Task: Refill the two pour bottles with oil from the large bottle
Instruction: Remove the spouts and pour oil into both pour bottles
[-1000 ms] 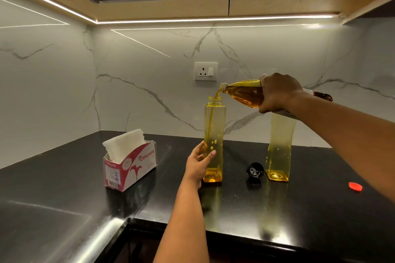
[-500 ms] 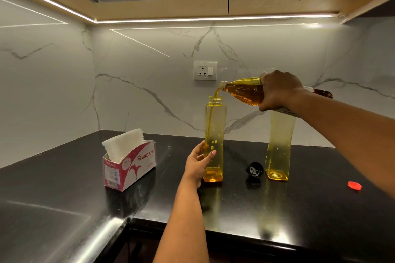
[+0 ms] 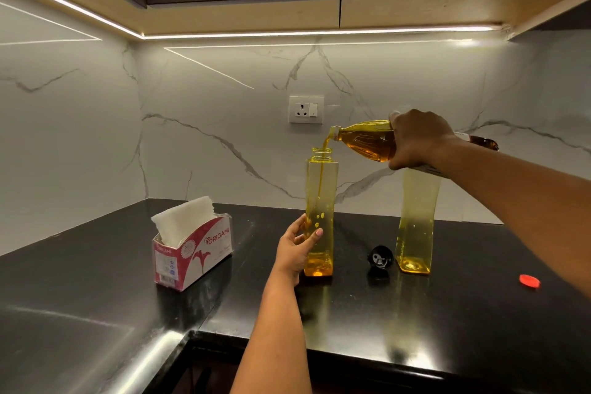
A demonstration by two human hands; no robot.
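hands: 2 in view, both busy
right hand [image 3: 415, 141]: fingers wrapped around the large bottle [image 3: 367, 140], holding it tipped near horizontal, mouth pointing left and slightly down, above the left pour bottle
large bottle: 1, uncapped, amber oil inside, far end pokes out behind the right wrist
oil stream [image 3: 323, 176]: 1 thin stream falling from the large bottle's mouth into the open neck below
left hand [image 3: 295, 249]: thumb and fingers curled around the lower part of the left pour bottle [image 3: 321, 201], steadying it
pour bottles: 2, yellow, tall, square, both upright on the black countertop [image 3: 415, 313]
left pour bottle: no cap, shallow oil at the bottom, droplets on the wall
right pour bottle [image 3: 415, 227]: well apart to the right, top hidden behind the right forearm, thin layer of oil at the base
black cap [image 3: 380, 257]: 1, lying between the 2 pour bottles, just beside the right one
red cap [image 3: 529, 280]: 1, on the counter far right
tissue box [image 3: 192, 253]: 1, red-white, ORIGAMI print, left of the hands, white tissue sticking out
wall socket [image 3: 306, 109]: 1, on the marble backsplash
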